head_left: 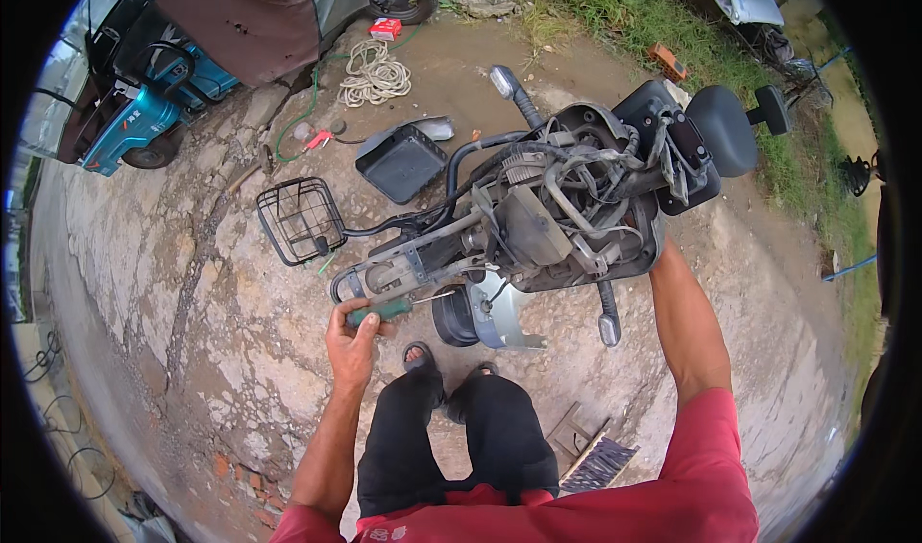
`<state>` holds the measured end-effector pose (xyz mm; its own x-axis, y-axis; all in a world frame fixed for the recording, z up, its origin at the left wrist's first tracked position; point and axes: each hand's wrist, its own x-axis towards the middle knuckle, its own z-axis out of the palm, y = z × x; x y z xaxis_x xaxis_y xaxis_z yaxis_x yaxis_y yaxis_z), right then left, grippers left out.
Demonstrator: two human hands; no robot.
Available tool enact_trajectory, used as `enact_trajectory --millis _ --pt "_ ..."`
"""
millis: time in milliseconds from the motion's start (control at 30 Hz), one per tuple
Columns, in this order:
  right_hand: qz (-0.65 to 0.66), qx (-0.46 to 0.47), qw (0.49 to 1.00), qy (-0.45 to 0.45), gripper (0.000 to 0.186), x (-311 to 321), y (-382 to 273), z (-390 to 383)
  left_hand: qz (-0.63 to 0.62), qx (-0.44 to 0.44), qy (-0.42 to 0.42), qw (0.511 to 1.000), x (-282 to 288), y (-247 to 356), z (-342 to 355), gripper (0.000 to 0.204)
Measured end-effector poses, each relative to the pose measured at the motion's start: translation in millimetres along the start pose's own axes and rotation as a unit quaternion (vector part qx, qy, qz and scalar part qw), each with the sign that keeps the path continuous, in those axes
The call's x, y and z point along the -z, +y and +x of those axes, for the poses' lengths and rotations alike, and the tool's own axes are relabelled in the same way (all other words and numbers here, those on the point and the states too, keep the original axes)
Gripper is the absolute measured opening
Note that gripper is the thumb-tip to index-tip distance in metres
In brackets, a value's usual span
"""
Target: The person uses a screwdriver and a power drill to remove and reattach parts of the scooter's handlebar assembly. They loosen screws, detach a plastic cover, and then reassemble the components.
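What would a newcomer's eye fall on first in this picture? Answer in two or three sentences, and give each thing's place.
First comes the stripped scooter lying on its side across the middle of the cracked concrete ground, its wiring and frame bare. Next, the left hand grips a green-handled screwdriver at the frame's lower end, while the right forearm reaches behind the scooter's body, hiding that hand. A wire basket sits at the scooter's left end, and a black tray lies just above.

free: concrete (192, 284) left | blocked: scooter frame (538, 217), wire basket (300, 219)

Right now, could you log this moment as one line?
left hand: grips green-handled screwdriver | right hand: hidden behind scooter | scooter: on its side
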<state>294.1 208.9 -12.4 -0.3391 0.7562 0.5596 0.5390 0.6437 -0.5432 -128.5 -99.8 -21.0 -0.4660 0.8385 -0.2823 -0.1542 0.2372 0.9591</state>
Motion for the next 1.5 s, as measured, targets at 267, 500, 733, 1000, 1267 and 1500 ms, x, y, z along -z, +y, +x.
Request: enact_trajectory --millis 267,500,733,1000,1267,1500 --pt "0.026 -0.026 0.998 -0.043 0.029 -15.2 -5.2 15.9 -0.143 0.056 0.067 0.986 10.7 20.7 -31.6 0.029" --pt "0.038 -0.028 0.996 -0.079 0.035 -34.3 14.6 44.0 -0.23 0.051 -0.027 0.971 -26.1 70.6 44.3 0.031" --pt "0.254 -0.395 0.862 -0.191 0.038 -35.5 -24.0 65.0 -0.242 0.056 -0.068 0.966 -54.1 90.3 116.4 0.034" --pt "0.258 -0.402 0.817 -0.322 0.037 -27.7 -12.8 78.1 -0.137 -0.057 -0.183 0.972 -131.6 97.2 150.1 0.032" --pt "0.278 -0.398 0.814 -0.319 0.039 -27.7 -6.5 71.6 0.082 -0.167 -0.189 0.964 -155.6 103.3 151.2 0.032" --pt "0.285 -0.396 0.812 -0.319 0.04 -27.8 -1.1 70.3 0.075 -0.167 -0.164 0.969 -158.2 100.3 142.3 0.032"
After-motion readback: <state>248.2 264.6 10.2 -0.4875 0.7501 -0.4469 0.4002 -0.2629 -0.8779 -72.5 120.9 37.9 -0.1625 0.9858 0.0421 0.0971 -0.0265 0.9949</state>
